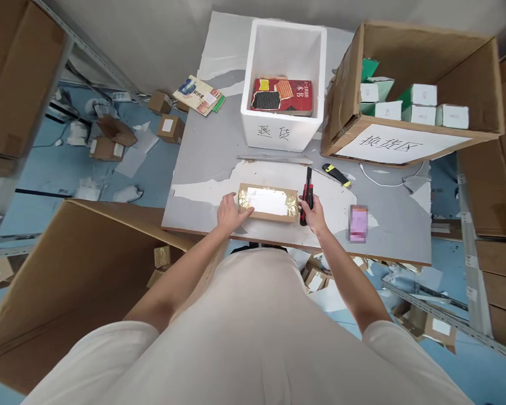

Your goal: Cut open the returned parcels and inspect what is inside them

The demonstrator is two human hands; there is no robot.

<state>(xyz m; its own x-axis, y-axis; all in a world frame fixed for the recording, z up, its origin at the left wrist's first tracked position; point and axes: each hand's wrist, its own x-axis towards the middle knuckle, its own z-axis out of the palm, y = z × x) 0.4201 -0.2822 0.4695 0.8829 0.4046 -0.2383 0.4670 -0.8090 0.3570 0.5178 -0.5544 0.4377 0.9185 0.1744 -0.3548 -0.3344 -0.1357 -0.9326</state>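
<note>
A small cardboard box (268, 215) lies lengthwise near the table's front edge, gold tape around both ends and a white label on top. My left hand (231, 212) grips its left end, the thumb resting on the near side. In my right hand (314, 216) is a red and black box cutter (307, 196), held just off the box's right end with its tip pointing away from me. Behind it lies a second box cutter (336, 175), black and yellow. A pixelated pink item (358, 224) is to the right on the table.
At the back of the table (219, 138) stand a white foam box (253, 132) with books and a cardboard carton (484, 126) of white and green boxes. Books (198, 94) lie at the left edge. A large open carton (88, 247) stands left on the littered floor.
</note>
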